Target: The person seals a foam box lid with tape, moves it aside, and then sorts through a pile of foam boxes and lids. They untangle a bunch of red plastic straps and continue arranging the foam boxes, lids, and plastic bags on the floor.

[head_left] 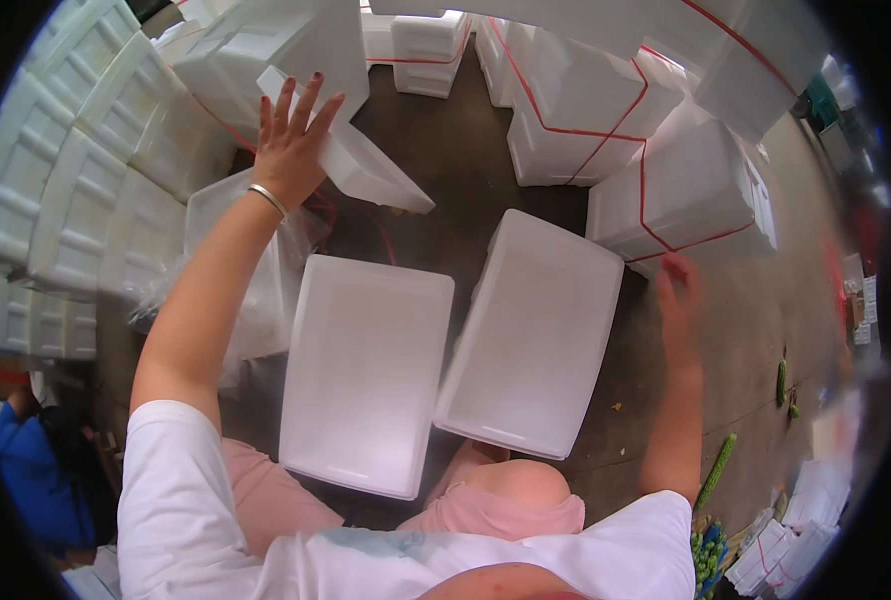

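My left hand (pixel 291 155) reaches far out with its fingers spread across a tilted white foam lid (pixel 371 168). Whether the thumb grips the lid's edge is hidden. Two white foam boxes stand in front of my knees: the left box (pixel 366 375) and, slanted beside it, the right box (pixel 536 330). Their inner floors show, with nothing in them that I can make out. On the right, my right hand (pixel 678 305) is blurred, its fingers stretched out and apart, close to a foam box tied with red cord (pixel 676 205). It holds nothing visible.
Stacked foam boxes (pixel 96 150) wall off the left side. More boxes bound with red cord (pixel 586 100) stand ahead. Clear plastic wrapping (pixel 266 270) lies left of the boxes. Several green cucumber-like vegetables (pixel 718 470) lie on the floor at right. A person in blue (pixel 41 470) is at lower left.
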### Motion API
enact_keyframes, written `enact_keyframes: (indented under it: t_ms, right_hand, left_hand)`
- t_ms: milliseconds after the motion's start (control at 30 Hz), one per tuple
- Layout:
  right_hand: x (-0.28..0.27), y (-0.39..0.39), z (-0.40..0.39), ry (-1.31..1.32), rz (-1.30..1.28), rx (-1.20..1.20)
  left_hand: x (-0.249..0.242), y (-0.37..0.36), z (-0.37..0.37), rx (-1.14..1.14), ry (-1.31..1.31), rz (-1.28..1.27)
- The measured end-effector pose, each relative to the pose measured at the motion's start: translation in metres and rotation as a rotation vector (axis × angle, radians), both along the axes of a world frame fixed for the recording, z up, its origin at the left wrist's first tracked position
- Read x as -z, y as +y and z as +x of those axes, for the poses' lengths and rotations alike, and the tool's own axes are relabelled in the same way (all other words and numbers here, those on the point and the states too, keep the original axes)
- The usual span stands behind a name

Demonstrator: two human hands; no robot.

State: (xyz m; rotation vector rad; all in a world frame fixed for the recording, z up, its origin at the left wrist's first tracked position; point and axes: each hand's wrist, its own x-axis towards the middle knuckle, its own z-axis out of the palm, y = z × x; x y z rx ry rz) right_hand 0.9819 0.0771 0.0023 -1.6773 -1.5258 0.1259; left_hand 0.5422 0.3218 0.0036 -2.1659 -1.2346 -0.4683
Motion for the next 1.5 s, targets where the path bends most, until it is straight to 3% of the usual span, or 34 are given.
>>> enact_keyframes:
  t_ms: [67,133,167,267,333,367,400,467,533,700,800,1033,1133,1200,1233,1333,1433,1467,1500]
  right_hand:
    - [0.001,0.006,0.009,0.111,0.025,0.089]
    - [0.003,0.008,0.003,0.117,0.031,0.029]
    - [0.006,0.007,-0.006,0.065,0.0,0.009]
    - [0.028,0.008,-0.033,0.046,-0.025,-0.063]
    - [0.039,0.011,-0.056,0.13,-0.018,-0.12]
    - [0.046,0.012,-0.066,0.138,-0.015,-0.131]
    - [0.053,0.014,-0.074,0.145,-0.043,-0.174]
    - [0.069,0.017,-0.085,0.158,-0.075,-0.228]
    - [0.084,0.017,-0.091,0.195,-0.152,-0.259]
    - [0.109,0.033,-0.1,0.265,-0.223,-0.313]
    - [0.117,0.055,-0.108,0.362,-0.215,-0.377]
    - [0.111,0.099,-0.141,0.544,-0.302,-0.574]
    - [0.093,0.157,-0.174,0.633,-0.306,-0.715]
    - [0.084,0.213,-0.205,0.689,-0.294,-0.778]
    - [0.076,0.241,-0.226,0.85,-0.296,-0.765]
    - [0.055,0.317,-0.286,1.413,-0.328,-0.588]
    - [0.036,0.356,-0.342,1.6,-0.383,-0.515]
    - [0.036,0.357,-0.354,1.585,-0.377,-0.504]
    - [0.037,0.354,-0.365,1.539,-0.294,-0.47]
  left_hand:
    - [-0.01,0.009,0.002,0.066,0.12,0.037]
    - [-0.023,0.014,0.0,0.195,-0.008,-0.357]
    - [-0.022,0.018,-0.002,0.322,-0.136,-0.23]
    - [-0.033,0.021,0.012,0.306,-0.207,-0.044]
    - [-0.011,0.036,0.032,0.25,-0.277,-0.105]
    - [-0.001,0.036,0.043,0.249,-0.328,-0.334]
    - [0.006,0.04,0.051,0.237,-0.324,-0.331]
    - [0.017,0.048,0.059,0.317,-0.008,-0.344]
    - [0.011,0.068,0.047,0.188,0.038,-0.431]
    - [-0.004,0.117,-0.012,-0.344,0.183,-0.342]
    - [-0.018,0.127,-0.033,-0.525,0.191,-0.384]
    - [-0.015,0.152,-0.063,-0.581,0.094,-0.432]
    - [-0.006,0.169,-0.072,-0.48,0.078,-0.386]
    - [0.003,0.169,-0.079,-0.359,-0.09,-0.278]
    - [0.008,0.157,-0.081,-0.357,-0.106,-0.287]
    - [0.005,0.097,-0.076,0.065,-0.126,-0.152]
    - [0.002,0.034,-0.084,0.464,0.043,-0.352]
    - [0.002,0.032,-0.094,0.672,-0.002,-0.496]
    - [-0.009,0.038,-0.108,0.714,-0.12,-0.428]
